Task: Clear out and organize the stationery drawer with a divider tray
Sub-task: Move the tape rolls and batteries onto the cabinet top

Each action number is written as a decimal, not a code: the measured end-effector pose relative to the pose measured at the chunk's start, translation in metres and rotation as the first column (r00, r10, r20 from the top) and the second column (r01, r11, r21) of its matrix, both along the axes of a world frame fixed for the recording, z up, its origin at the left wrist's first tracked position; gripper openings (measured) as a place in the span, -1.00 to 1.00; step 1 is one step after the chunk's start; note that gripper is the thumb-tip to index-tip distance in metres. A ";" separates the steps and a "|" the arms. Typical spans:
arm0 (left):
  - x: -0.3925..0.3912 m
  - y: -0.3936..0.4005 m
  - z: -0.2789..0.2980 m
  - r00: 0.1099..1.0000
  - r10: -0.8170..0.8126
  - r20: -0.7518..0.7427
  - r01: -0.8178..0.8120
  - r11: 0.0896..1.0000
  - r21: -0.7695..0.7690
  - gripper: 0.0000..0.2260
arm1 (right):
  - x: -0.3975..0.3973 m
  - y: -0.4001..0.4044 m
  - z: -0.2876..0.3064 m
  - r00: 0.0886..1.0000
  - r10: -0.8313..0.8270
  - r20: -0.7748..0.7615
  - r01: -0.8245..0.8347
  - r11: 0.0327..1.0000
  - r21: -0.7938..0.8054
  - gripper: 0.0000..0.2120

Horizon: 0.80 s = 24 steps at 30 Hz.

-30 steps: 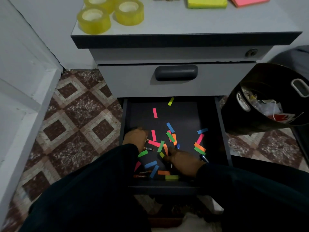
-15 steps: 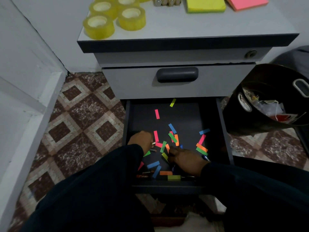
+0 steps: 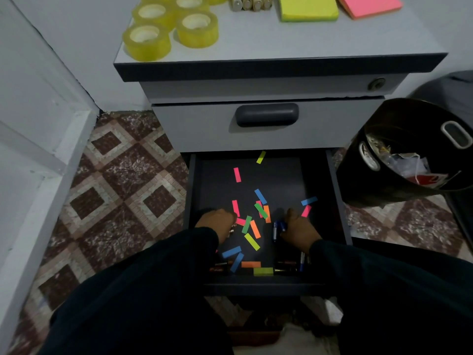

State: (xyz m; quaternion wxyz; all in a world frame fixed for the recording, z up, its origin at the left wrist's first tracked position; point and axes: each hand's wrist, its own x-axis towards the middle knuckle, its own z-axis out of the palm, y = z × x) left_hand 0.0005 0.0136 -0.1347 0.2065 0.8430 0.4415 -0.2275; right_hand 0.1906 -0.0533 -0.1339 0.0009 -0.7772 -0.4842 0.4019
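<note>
— Grip first: right hand is clenched round a couple of blue-ended batteries. Left hand is curled over something small and metallic at its fingertips; can't make out what.

— Any change from a moment back?

— Yes. Right hand slid from the middle of the drawer out to the right side and came up with those batteries. Left has barely moved. So the clear-out is under way, loose items being gathered by the handful.

— What's left inside?

— Coloured paper flags scattered over the floor of it, more batteries along the front wall. No divider tray in sight.

— And elsewhere?

— Tape rolls, sticky pads and a row of batteries already up on the desk. Black bin just right of the drawer, holding crumpled wrappers and scraps.
</note>
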 end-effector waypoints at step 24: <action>0.002 -0.004 -0.002 0.990 0.009 0.141 -0.006 1.000 -0.018 -0.74 | -0.014 -0.003 -0.001 0.818 0.543 0.188 -0.556 0.831 0.019 -0.46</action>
